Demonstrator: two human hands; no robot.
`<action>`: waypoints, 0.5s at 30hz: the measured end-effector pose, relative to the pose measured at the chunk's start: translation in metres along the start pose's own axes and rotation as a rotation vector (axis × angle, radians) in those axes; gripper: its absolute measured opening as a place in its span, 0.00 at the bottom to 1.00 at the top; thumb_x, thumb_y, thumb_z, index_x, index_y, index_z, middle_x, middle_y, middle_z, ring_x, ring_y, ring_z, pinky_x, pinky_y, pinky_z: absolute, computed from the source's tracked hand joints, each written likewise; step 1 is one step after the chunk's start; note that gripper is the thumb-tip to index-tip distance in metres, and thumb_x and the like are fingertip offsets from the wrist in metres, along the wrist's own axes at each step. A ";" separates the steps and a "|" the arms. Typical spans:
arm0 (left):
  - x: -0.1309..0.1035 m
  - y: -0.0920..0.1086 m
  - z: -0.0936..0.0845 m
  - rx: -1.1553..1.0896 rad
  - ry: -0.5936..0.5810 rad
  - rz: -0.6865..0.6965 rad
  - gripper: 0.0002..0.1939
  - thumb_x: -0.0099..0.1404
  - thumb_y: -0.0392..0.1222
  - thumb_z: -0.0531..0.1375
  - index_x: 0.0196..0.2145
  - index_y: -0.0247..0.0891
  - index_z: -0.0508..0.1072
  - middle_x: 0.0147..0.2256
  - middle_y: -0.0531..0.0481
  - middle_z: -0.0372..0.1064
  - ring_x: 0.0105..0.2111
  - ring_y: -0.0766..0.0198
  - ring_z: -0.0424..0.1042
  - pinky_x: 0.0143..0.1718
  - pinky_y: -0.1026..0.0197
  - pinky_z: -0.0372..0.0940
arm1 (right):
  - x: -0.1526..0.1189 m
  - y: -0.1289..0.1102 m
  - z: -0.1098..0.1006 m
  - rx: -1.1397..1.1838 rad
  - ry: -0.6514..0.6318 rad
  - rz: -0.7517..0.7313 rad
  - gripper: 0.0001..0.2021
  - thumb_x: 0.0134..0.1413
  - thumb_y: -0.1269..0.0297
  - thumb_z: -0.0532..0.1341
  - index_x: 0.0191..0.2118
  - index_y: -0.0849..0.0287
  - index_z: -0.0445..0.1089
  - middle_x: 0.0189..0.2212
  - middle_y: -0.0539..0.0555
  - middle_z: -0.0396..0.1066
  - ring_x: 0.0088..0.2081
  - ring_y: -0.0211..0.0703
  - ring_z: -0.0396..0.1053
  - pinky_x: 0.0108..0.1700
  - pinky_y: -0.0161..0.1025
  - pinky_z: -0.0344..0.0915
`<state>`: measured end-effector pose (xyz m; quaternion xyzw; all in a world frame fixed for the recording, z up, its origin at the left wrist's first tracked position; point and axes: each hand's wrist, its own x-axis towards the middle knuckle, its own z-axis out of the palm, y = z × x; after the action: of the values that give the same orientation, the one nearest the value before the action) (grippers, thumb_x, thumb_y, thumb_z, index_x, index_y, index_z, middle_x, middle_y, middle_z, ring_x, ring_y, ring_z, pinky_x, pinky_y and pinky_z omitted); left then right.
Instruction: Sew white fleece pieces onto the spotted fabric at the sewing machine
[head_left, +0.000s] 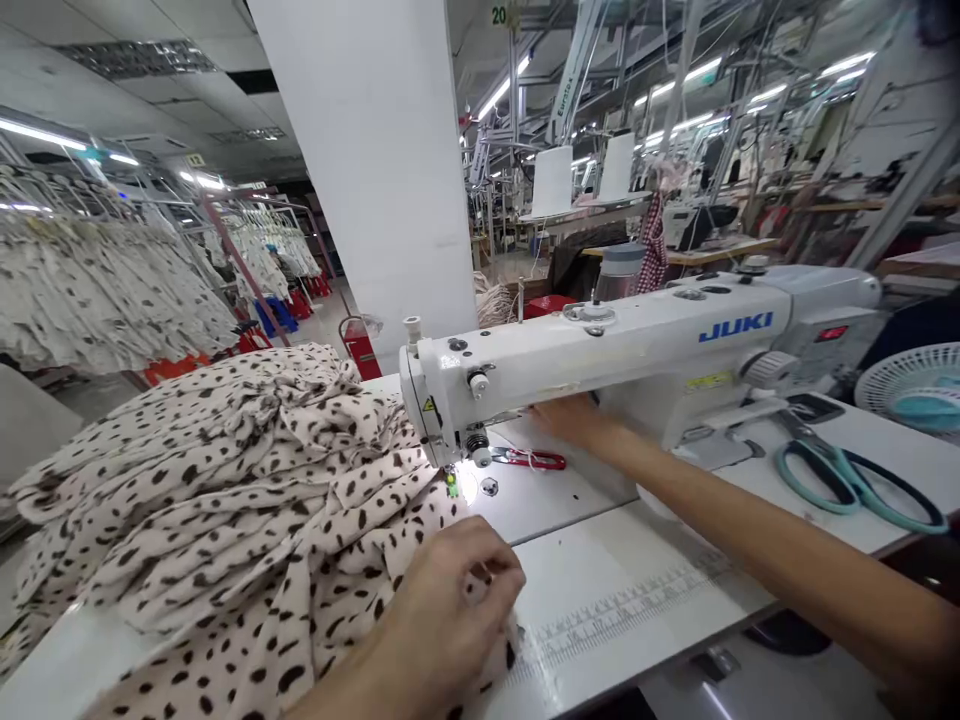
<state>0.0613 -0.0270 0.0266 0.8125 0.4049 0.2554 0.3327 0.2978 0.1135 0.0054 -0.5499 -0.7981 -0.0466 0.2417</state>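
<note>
A heap of pale pink fabric with dark spots (225, 500) lies left of the sewing machine (585, 345) and runs in beneath its needle area. My left hand (461, 600) is closed at the fabric's near right edge, just in front of the needle, thumb and fingers pinching the spotted cloth. My right hand (566, 418) reaches through under the machine's arm, and its fingers are hidden behind the machine head. Near it on the machine bed lies a pair of red-handled thread snips (536, 458). A small green piece (451, 484) shows at the presser foot.
Large teal-handled scissors (840, 475) lie on the right of the table, beyond my right forearm. A ruler strip (622, 615) runs along the table's front. A white fan (911, 390) stands at far right. Thread cones (553, 182) and a white pillar (382, 150) rise behind.
</note>
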 end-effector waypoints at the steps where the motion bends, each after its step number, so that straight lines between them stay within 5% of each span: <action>1: 0.004 -0.002 0.003 -0.103 0.010 -0.105 0.05 0.63 0.35 0.57 0.30 0.38 0.73 0.32 0.48 0.74 0.34 0.60 0.73 0.36 0.60 0.68 | -0.012 0.000 -0.005 0.058 0.009 0.049 0.14 0.63 0.58 0.59 0.51 0.59 0.68 0.48 0.56 0.70 0.45 0.44 0.71 0.46 0.48 0.70; 3: 0.015 -0.007 0.011 -0.310 0.010 -0.290 0.05 0.62 0.36 0.60 0.37 0.36 0.74 0.40 0.44 0.74 0.41 0.58 0.74 0.44 0.57 0.70 | -0.041 -0.005 -0.018 0.208 0.002 0.138 0.12 0.64 0.60 0.57 0.48 0.61 0.70 0.42 0.55 0.74 0.40 0.43 0.73 0.43 0.45 0.70; 5: 0.027 -0.009 0.021 -0.525 -0.030 -0.403 0.14 0.62 0.39 0.64 0.46 0.35 0.71 0.47 0.40 0.72 0.48 0.56 0.72 0.51 0.54 0.68 | -0.072 -0.018 -0.028 0.362 -0.041 0.160 0.14 0.66 0.63 0.52 0.48 0.63 0.71 0.38 0.55 0.77 0.37 0.43 0.75 0.38 0.39 0.71; 7: 0.038 -0.009 0.031 -0.732 -0.099 -0.422 0.22 0.61 0.41 0.66 0.52 0.35 0.68 0.51 0.39 0.70 0.51 0.55 0.71 0.54 0.52 0.67 | -0.101 -0.034 -0.034 0.483 -0.091 0.148 0.17 0.66 0.64 0.49 0.50 0.64 0.71 0.36 0.55 0.78 0.34 0.41 0.76 0.32 0.35 0.71; 10: 0.052 -0.008 0.046 -0.914 -0.148 -0.396 0.17 0.61 0.39 0.67 0.47 0.33 0.72 0.46 0.40 0.73 0.46 0.55 0.74 0.51 0.52 0.70 | -0.131 -0.045 -0.036 0.563 -0.119 0.121 0.17 0.66 0.62 0.50 0.51 0.62 0.70 0.38 0.55 0.78 0.34 0.40 0.76 0.32 0.35 0.72; 15: 0.053 -0.017 0.050 -0.989 -0.015 -0.485 0.09 0.61 0.35 0.66 0.39 0.30 0.74 0.38 0.42 0.75 0.37 0.59 0.76 0.41 0.58 0.75 | -0.146 0.015 -0.047 0.391 -0.010 0.113 0.16 0.60 0.62 0.53 0.47 0.56 0.75 0.49 0.60 0.74 0.50 0.55 0.71 0.52 0.56 0.66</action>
<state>0.1158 0.0082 -0.0107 0.4447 0.4099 0.3255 0.7268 0.3679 -0.0214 -0.0202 -0.5367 -0.7610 0.1256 0.3420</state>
